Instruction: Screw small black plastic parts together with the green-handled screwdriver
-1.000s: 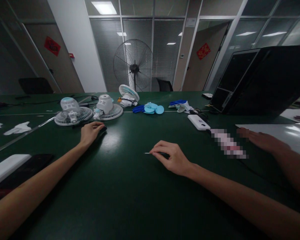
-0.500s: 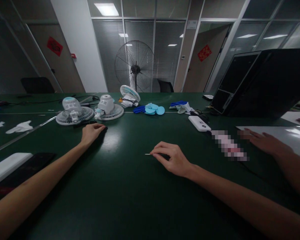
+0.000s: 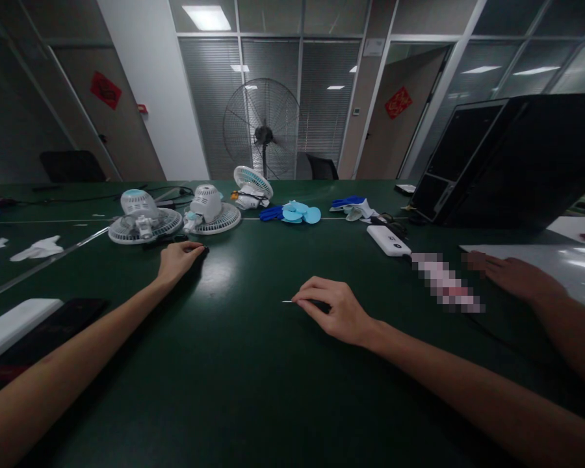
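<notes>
My right hand (image 3: pixel 335 311) is closed in a pinch above the dark green tabletop. A thin pale stick (image 3: pixel 286 301) pokes out to the left from between its thumb and fingertips; its exact kind is too small to tell. Farther off to the left, my left hand (image 3: pixel 179 260) rests on the table with its fingers pinched on a small black piece (image 3: pixel 205 249). Just behind that hand lies a dark object (image 3: pixel 166 241), partly hidden. Two white fans (image 3: pixel 145 224) (image 3: pixel 213 218) lie face down beyond it.
A third small fan (image 3: pixel 252 188), light blue discs (image 3: pixel 299 212) and blue-white gloves (image 3: pixel 355 208) lie at the back. On the right are a white power bank (image 3: pixel 389 240), a black computer case (image 3: pixel 517 162) and another person's hand (image 3: pixel 526 276). A white box (image 3: pixel 14 325) sits at left.
</notes>
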`<state>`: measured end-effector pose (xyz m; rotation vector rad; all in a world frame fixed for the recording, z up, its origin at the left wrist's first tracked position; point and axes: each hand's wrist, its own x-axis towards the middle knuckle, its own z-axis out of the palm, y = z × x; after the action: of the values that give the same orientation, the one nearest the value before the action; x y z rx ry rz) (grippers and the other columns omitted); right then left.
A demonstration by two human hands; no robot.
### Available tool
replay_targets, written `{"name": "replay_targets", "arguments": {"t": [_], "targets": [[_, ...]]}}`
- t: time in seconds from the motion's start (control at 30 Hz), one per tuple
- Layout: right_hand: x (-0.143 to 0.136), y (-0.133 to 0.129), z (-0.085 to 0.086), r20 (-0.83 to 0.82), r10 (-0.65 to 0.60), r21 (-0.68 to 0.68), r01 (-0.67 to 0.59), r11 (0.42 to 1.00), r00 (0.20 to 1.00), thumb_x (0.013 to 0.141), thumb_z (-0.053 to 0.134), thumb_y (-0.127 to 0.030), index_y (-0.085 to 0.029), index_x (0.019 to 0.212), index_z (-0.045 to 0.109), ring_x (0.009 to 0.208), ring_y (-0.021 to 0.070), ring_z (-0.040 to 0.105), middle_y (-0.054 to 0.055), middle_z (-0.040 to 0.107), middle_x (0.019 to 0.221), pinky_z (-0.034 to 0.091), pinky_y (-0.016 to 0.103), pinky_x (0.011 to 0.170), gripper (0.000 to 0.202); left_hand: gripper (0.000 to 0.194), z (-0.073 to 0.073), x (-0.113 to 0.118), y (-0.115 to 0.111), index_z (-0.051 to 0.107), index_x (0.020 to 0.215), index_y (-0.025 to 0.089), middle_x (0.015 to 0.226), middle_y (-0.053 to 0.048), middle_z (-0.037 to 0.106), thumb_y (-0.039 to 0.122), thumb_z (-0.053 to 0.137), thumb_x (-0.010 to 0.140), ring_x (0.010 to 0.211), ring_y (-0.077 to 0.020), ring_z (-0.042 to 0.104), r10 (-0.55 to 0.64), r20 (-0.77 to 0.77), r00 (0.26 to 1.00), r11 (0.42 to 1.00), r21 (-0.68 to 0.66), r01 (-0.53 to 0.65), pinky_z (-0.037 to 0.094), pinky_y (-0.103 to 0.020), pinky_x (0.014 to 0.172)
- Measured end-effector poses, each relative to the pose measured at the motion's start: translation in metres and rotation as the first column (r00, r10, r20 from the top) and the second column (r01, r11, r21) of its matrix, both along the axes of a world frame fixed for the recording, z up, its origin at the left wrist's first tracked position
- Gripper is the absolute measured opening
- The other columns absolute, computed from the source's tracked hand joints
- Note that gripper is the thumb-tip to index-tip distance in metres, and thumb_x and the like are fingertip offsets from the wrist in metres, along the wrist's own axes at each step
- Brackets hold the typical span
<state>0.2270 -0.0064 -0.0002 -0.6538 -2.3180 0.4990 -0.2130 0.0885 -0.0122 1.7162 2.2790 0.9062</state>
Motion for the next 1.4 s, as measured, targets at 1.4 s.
{"name": "replay_targets", "arguments": {"t": [1.4], "targets": [[0.015,0.008,0.004,0.277,-0.063,0.105,0.035,0.994,0.959,0.1,0.065,-0.023,-0.02,0.127,0.064,0.091,0.0198,0.064,0.007,0.069,0.109,0.054,0.031,0.074,0.027,0.023,0.008,0.152,-0.085,0.074,0.118,0.026,0.105,-0.004,0.071,0.035,0.069,0.097,0.088,-0.0186,0.064,-0.826,0.201,0.526,0.533,-0.021,0.846,0.05,-0.031,0.075]]}}
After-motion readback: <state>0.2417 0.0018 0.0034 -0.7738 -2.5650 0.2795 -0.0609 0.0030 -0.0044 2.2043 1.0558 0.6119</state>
